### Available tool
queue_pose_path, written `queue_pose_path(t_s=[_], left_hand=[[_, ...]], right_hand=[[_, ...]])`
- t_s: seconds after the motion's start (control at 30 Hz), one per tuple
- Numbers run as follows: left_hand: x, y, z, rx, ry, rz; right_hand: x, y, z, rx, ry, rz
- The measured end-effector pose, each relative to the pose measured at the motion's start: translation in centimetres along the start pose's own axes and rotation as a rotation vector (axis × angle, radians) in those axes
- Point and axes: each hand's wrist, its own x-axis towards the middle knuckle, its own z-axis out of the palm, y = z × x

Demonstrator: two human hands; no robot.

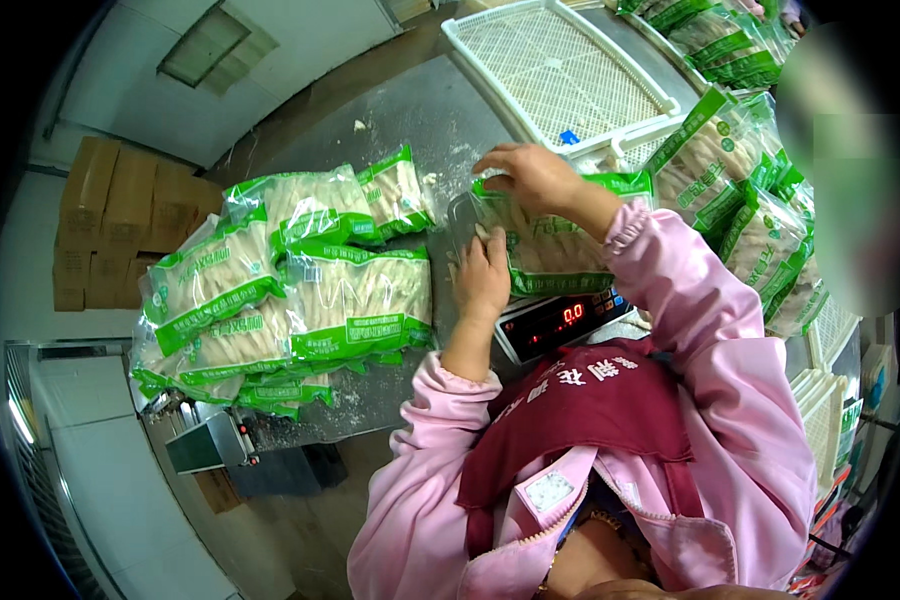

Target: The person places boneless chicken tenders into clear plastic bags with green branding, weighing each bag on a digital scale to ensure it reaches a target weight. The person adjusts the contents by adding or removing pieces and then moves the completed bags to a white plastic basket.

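Note:
A clear bag with green edges, filled with pale noodle-like strips [550, 245], lies on a small digital scale [560, 322] with a red lit display. My left hand [483, 272] presses against the bag's left end, fingers curled at its opening. My right hand [532, 176] grips the bag's top edge from above. Both sleeves are pink, and a dark red apron covers my chest.
A pile of filled green-edged bags [290, 290] lies to the left on the metal table [420, 110]. More bags [750, 200] are stacked at the right. A white mesh tray [555, 65] stands behind the scale. Cardboard boxes [120, 220] sit far left. A sealing machine [210, 440] is below the table edge.

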Motion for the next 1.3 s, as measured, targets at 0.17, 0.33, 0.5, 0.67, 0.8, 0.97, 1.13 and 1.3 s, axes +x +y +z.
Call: queue_pose_path(t_s=[0.17,0.33,0.5,0.67,0.8,0.97,1.13,1.3], left_hand=[[1.9,-5.2,-4.2,0.026,-0.124,-0.115],[-0.4,-8.2,-5.8,-0.615,0.103,-0.161],[-1.6,-9.9,-5.0,-0.675,0.114,-0.208],[-2.1,-9.3,-4.0,-0.592,0.150,-0.145],[-2.4,-10.4,-3.9,-0.459,0.148,-0.136],[-3.4,-14.6,-1.8,0.194,0.101,-0.019],[-3.9,-16.4,1.2,0.354,0.152,0.008],[-3.7,-14.7,-3.2,-0.216,0.225,-0.012]], right_hand=[[-4.5,-3.6,-6.4,0.151,0.249,-0.215],[-14.6,-2.9,-13.0,0.070,0.521,-0.096],[-22.3,-2.4,-13.6,0.242,0.777,0.171],[-26.0,-2.5,-12.1,0.257,0.842,0.335],[-26.6,-2.6,-11.3,0.307,0.846,0.362],[-26.5,-2.9,-11.0,0.298,0.848,0.391],[-26.2,-3.0,-10.4,0.328,0.811,0.388],[-26.0,-3.3,-10.7,0.321,0.799,0.365]])
